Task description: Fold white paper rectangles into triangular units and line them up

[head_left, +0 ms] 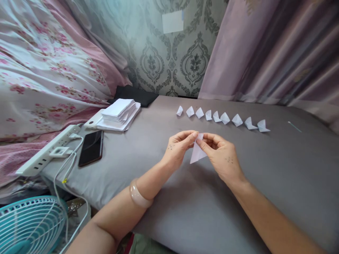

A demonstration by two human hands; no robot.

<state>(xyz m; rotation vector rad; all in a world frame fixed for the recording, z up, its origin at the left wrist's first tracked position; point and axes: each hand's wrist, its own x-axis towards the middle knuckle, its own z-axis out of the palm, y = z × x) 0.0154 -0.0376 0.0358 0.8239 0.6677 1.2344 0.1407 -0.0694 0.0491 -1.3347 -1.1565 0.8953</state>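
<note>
Between my two hands is a piece of folded white paper (pixel 198 153), its pointed lower end hanging down above the grey cloth surface. My left hand (pixel 178 146) pinches its top edge from the left, thumb in front. From the right, my right hand (pixel 221 151) grips the same paper with the thumb pressed on its face and the fingers curled behind. Beyond the hands, several small folded paper shapes (pixel 225 118) stand in a slightly slanting row.
A stack of white paper (pixel 119 114) lies at the left, near a dark phone (pixel 91 148) and a white power strip (pixel 50 150) with cables. A blue fan (pixel 31 225) stands at the lower left. A thin stick (pixel 294 126) lies far right.
</note>
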